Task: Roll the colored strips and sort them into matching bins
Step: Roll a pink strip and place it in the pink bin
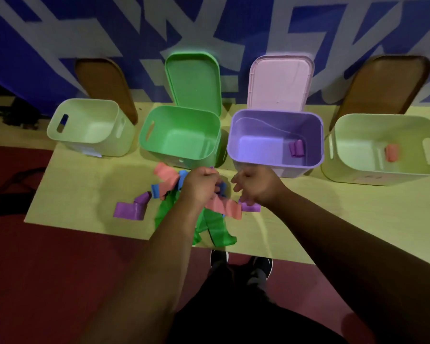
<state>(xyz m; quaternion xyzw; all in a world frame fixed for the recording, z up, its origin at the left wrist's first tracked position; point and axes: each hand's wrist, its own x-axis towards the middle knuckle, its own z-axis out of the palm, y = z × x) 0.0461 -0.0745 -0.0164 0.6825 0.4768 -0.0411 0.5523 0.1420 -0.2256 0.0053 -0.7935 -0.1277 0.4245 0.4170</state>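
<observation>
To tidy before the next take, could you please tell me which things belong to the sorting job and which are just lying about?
Job: loose coloured flexible strips; green plastic bin; purple plastic bin holding a rolled purple strip; left pale green plastic bin; right pale green plastic bin holding a rolled salmon strip.
Lying about: green plastic lid; pink plastic lid; dark cords on the floor.

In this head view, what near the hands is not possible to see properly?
Head view only:
What the left hand grips: covered by its own curled fingers.
Blue strip: mostly under the left hand and a pink strip.
Green strips: upper ends behind the left forearm.
Marks on the right pale bin front: too faint.
</observation>
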